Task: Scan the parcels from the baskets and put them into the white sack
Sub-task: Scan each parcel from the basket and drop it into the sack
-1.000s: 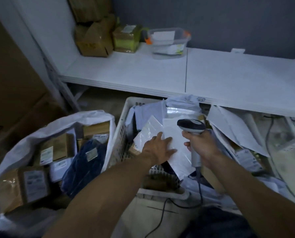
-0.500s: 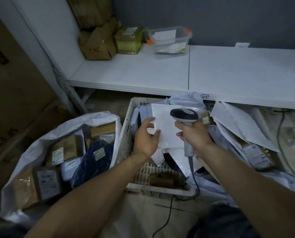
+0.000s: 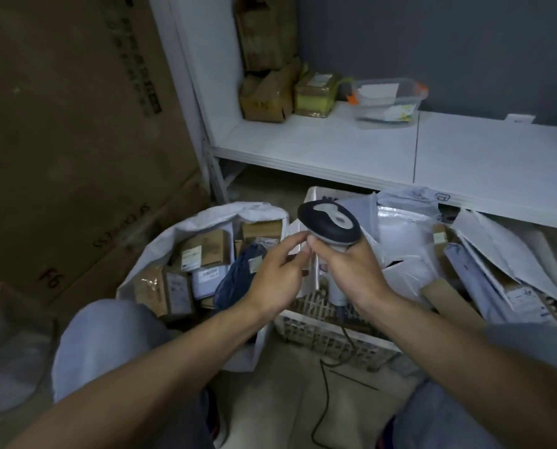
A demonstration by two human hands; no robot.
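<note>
Only one scanner [image 3: 330, 223], one white sack [image 3: 186, 229].

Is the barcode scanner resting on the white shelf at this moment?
No, the right hand grips the scanner by its handle, low down by the basket.

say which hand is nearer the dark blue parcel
Left. The left hand sits just beside the dark blue parcel; the right hand, gripping the scanner, is farther right over the basket.

Glossy plastic scanner [image 3: 330, 223]; matt, seemingly woven white sack [image 3: 186, 228]; brown cardboard boxes [image 3: 205, 249]; lattice plastic basket [image 3: 329, 335].
</note>
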